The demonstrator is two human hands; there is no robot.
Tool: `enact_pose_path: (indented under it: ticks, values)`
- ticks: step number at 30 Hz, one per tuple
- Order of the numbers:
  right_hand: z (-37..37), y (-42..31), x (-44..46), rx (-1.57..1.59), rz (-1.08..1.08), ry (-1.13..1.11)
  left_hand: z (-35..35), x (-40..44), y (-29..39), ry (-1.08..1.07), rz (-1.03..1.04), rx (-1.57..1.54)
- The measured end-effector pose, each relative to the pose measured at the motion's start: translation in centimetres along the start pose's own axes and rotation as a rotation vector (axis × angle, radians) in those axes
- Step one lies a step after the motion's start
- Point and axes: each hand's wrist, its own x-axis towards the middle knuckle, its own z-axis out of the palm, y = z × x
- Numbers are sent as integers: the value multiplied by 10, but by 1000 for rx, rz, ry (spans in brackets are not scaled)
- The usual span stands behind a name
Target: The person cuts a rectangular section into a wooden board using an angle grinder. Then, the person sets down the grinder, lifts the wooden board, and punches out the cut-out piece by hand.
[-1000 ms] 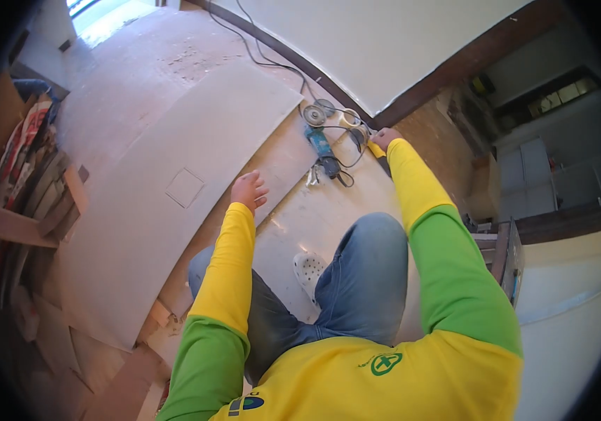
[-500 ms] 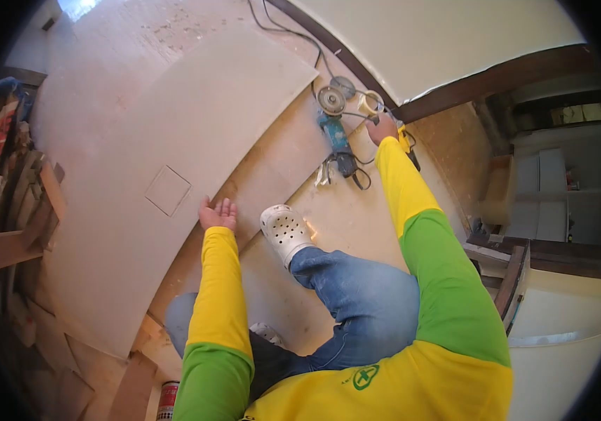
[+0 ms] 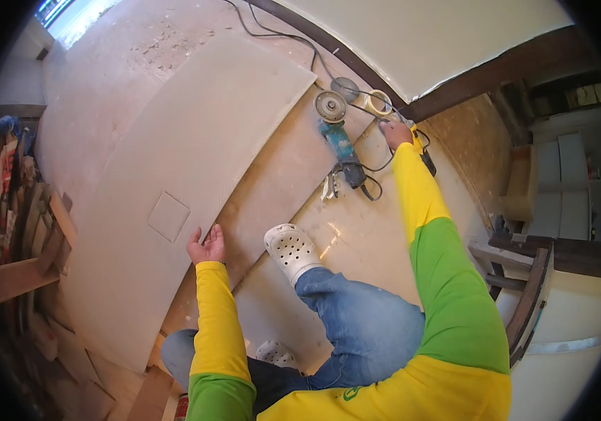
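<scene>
My left hand (image 3: 207, 245) is palm up with its fingers apart, at the near edge of a large pale sheet (image 3: 237, 140). A small square outline (image 3: 169, 217) is marked on the sheet beside my fingertips. Whether the hand touches the sheet is hard to tell. My right hand (image 3: 396, 133) is closed on a black power cord (image 3: 367, 111), its fingers partly hidden. Left of it lies a teal angle grinder (image 3: 341, 144) with a metal disc (image 3: 331, 106). A yellow tool (image 3: 418, 140) sits partly behind my right wrist.
A tape roll (image 3: 378, 102) and a grey disc (image 3: 345, 88) lie beyond the grinder. Wood offcuts (image 3: 41, 231) are piled at the left. A wooden frame (image 3: 525, 295) stands at the right, and a white clog (image 3: 292, 252) is on my foot.
The view has shifted, so most things sit slightly lower. My left hand stays open by the sheet's edge, its fingers now pointing more upward. My right hand remains beside the grinder.
</scene>
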Motion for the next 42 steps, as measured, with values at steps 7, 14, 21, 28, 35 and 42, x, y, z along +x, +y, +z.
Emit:
enact_pose_path:
  ticks: [7,14,21,28,35,42]
  values:
    - [-14,115,34,60,488,18,-1,6,5,32,-17,12]
    - [-26,0,-53,108,268,665,-13,24,13,65,-70,32]
    - [69,-88,-107,197,-112,196,-19,4,0,-67,25,236]
    - [53,-121,-106,95,132,-149,-9,-51,-1,-85,-15,735]
    - [12,-149,-156,614,-118,-227,-18,-158,-24,-671,134,1479]
    - [-69,-262,-250,980,-261,-777,47,-166,-78,-795,225,1185]
